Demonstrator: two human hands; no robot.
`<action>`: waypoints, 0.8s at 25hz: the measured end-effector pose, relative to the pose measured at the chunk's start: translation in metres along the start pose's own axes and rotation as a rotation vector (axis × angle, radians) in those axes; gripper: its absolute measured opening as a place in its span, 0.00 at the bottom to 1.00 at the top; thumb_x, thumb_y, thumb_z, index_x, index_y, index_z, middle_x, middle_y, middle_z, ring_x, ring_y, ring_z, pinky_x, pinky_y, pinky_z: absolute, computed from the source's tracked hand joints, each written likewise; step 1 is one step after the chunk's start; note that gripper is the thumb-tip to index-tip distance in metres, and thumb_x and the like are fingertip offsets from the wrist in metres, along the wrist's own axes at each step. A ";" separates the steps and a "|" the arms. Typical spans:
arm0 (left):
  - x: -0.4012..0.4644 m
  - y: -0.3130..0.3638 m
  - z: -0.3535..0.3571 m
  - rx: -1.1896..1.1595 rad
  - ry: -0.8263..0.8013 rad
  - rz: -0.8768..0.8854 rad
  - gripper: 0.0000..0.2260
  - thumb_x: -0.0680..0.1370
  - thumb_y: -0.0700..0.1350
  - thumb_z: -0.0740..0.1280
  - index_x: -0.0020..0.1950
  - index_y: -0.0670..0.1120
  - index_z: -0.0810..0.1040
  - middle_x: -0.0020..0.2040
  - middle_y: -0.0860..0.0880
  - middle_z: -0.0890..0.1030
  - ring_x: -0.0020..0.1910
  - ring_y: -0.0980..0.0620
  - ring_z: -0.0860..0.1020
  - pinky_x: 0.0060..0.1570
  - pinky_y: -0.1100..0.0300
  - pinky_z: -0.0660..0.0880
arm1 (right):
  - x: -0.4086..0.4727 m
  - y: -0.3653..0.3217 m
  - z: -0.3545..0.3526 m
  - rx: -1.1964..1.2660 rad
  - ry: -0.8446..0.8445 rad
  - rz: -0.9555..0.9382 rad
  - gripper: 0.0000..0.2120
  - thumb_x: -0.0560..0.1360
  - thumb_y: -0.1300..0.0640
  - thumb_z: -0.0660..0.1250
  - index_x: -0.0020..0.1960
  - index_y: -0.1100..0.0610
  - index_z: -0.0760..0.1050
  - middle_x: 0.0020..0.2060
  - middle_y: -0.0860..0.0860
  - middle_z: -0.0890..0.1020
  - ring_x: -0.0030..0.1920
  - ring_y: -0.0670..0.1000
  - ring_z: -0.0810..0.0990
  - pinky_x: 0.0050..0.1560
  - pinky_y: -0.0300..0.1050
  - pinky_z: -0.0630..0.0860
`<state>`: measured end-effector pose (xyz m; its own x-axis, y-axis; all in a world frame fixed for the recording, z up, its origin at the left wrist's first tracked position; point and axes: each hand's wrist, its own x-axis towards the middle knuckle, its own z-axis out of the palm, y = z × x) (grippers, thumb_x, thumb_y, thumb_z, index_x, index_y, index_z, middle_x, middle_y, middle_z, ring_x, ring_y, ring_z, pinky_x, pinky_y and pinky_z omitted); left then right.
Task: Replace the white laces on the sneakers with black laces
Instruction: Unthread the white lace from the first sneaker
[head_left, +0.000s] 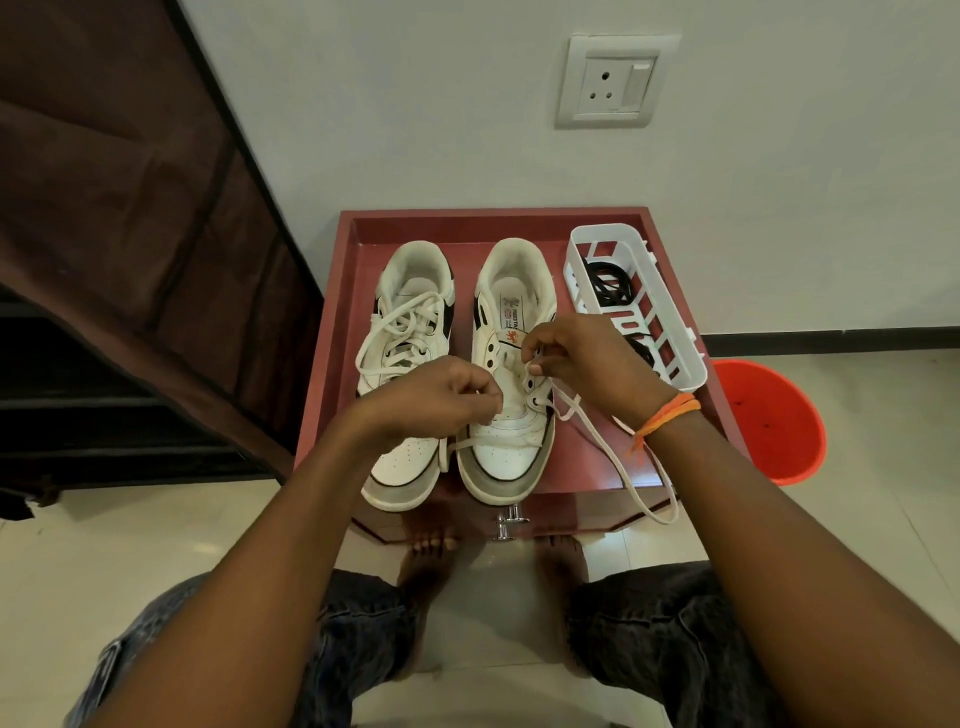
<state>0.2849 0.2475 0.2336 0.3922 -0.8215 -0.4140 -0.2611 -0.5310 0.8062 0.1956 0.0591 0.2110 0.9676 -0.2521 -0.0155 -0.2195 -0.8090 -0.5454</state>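
Red cabinet top (691, 395) by white wall (415, 104), tiled floor, both hands pinching white lace (613, 457) over sneaker (511, 457)

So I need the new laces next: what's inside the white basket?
The white basket holds coiled black laces, seen over its rim and through the side slots. Its wall and the right hand hide the near part, so their number is unclear.
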 end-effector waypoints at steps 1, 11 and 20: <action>-0.001 -0.001 0.000 0.010 0.033 -0.009 0.05 0.77 0.37 0.66 0.46 0.41 0.82 0.27 0.57 0.74 0.24 0.61 0.69 0.28 0.66 0.67 | 0.000 0.002 -0.003 0.015 -0.009 -0.009 0.04 0.72 0.62 0.73 0.47 0.57 0.83 0.35 0.50 0.79 0.34 0.46 0.76 0.38 0.40 0.69; 0.028 -0.003 0.041 0.367 0.372 0.011 0.04 0.73 0.45 0.74 0.38 0.50 0.85 0.40 0.54 0.84 0.41 0.55 0.81 0.43 0.60 0.78 | -0.001 0.007 -0.010 -0.207 0.178 -0.199 0.17 0.76 0.64 0.68 0.63 0.55 0.79 0.46 0.57 0.81 0.44 0.56 0.80 0.41 0.45 0.72; -0.012 0.017 -0.007 -0.263 0.397 -0.036 0.03 0.71 0.35 0.71 0.37 0.38 0.83 0.24 0.54 0.77 0.22 0.59 0.71 0.24 0.65 0.67 | 0.004 0.005 -0.010 -0.133 0.214 -0.140 0.09 0.73 0.64 0.71 0.52 0.60 0.84 0.42 0.58 0.82 0.42 0.57 0.81 0.43 0.38 0.66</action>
<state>0.2819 0.2497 0.2549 0.7167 -0.6335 -0.2917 -0.0287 -0.4447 0.8952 0.1972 0.0488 0.2172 0.9443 -0.2280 0.2374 -0.1136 -0.9027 -0.4150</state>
